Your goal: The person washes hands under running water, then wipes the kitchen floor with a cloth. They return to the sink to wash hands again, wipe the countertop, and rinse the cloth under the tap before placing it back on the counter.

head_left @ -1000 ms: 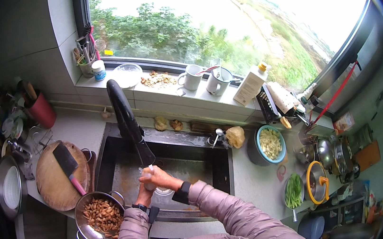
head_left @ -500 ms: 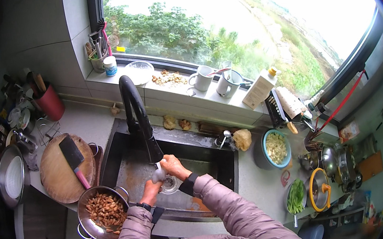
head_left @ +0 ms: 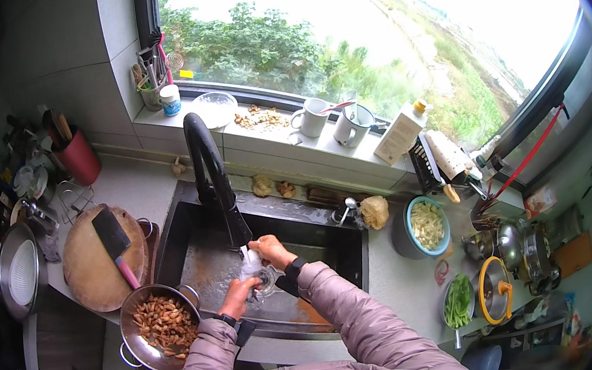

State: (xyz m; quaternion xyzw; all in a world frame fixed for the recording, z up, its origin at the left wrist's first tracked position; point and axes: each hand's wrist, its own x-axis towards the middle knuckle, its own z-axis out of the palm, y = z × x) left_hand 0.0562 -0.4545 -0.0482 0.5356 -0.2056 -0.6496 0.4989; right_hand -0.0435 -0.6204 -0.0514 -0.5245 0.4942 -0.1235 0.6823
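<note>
Both my hands are over the dark sink [head_left: 190,227], under the spout of the tall black faucet [head_left: 210,177]. Water runs from the spout onto them. My left hand [head_left: 239,293] and my right hand [head_left: 272,249] are closed together around a small pale, wet thing [head_left: 250,266]; I cannot tell what it is. A round drain strainer [head_left: 272,277] lies on the sink floor just beneath the hands. Both sleeves are pink and padded.
A metal pan of browned food [head_left: 161,323] stands left of the sink, beside a round wooden board with a cleaver [head_left: 112,241]. A blue bowl [head_left: 426,224], greens [head_left: 459,299] and a yellow-rimmed lid [head_left: 495,290] lie right. Mugs [head_left: 311,116] stand on the window sill.
The view has shifted a little. My hands have stayed under the faucet and closed in together around the pale thing in the running water.
</note>
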